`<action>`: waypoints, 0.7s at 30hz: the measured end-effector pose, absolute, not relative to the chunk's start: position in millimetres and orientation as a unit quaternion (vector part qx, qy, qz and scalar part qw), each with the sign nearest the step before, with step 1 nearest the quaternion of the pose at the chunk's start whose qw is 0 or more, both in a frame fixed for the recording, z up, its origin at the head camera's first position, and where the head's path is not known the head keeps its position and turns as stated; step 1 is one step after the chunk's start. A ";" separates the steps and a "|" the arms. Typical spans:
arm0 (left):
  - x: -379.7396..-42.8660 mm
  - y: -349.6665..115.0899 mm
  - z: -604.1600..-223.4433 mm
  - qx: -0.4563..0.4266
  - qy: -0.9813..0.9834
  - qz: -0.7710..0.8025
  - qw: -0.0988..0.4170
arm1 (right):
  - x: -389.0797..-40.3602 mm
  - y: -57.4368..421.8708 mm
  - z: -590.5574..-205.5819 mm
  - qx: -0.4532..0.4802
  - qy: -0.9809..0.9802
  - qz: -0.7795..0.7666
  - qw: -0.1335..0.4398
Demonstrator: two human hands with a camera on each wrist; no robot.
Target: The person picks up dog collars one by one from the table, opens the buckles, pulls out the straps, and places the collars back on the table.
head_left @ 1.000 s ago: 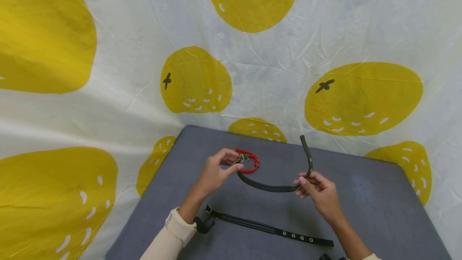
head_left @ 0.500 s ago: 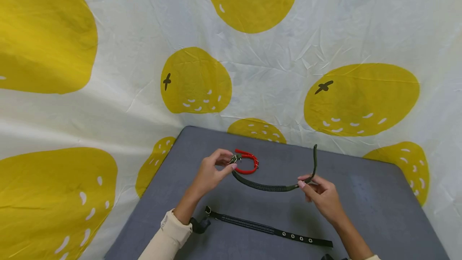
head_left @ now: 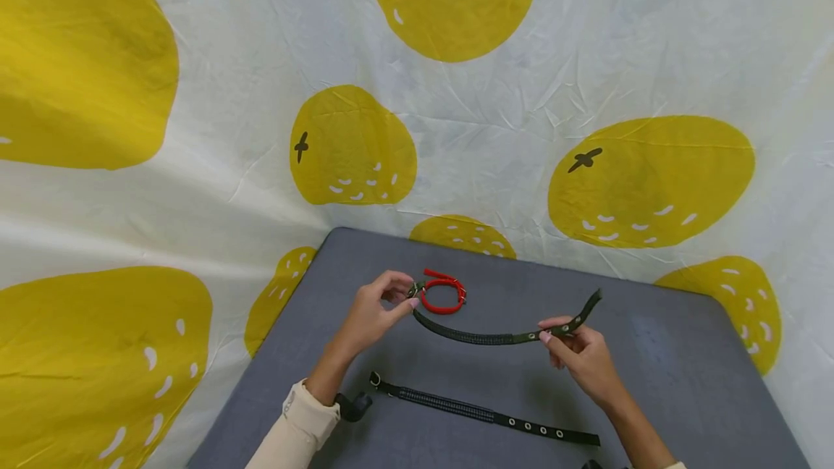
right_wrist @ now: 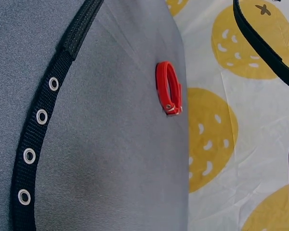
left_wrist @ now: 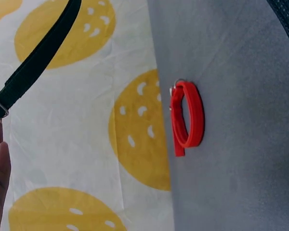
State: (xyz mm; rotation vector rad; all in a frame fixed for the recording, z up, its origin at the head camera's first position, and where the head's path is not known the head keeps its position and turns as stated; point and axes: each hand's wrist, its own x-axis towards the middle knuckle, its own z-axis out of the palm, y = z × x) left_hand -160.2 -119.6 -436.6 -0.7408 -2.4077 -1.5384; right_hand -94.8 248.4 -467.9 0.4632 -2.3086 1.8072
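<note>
A dark green collar (head_left: pixel 478 339) with metal eyelets hangs in a shallow sag between my two hands, above the table. At its buckle end, my left hand (head_left: pixel 374 310) pinches it between thumb and fingers. My right hand (head_left: pixel 583 360) pinches the eyelet part, and the free tip sticks out past the fingers, up and to the right. In the left wrist view, part of the green collar (left_wrist: pixel 38 55) crosses the upper left, beside the edge of my hand. Behind the left hand, a red collar (head_left: pixel 444 311) lies buckled into a loop on the table.
Nearer me, a black collar (head_left: pixel 449 404) with eyelets lies stretched out flat on the grey table (head_left: pixel 495 273). A white cloth (head_left: pixel 482 143) printed with yellow fruit hangs behind the table and along its left side.
Both hands keep hold of the green collar. My left hand has drifted a little to the left. The collar's free tip has swung down and right from upright, and its eyelets now show.
</note>
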 end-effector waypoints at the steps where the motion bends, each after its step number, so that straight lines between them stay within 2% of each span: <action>1: -162.6 -121.4 -440.8 -0.252 -0.812 -0.519 0.094 | -95.0 248.5 -467.9 0.158 -0.773 0.608 0.086; 8: -164.3 -132.3 -445.7 -0.259 -0.815 -0.512 0.080 | -95.5 252.2 -470.5 0.158 -0.762 0.624 0.072; 21: -164.4 -143.2 -455.5 -0.247 -0.832 -0.491 0.078 | -93.0 257.9 -473.8 0.164 -0.741 0.647 0.080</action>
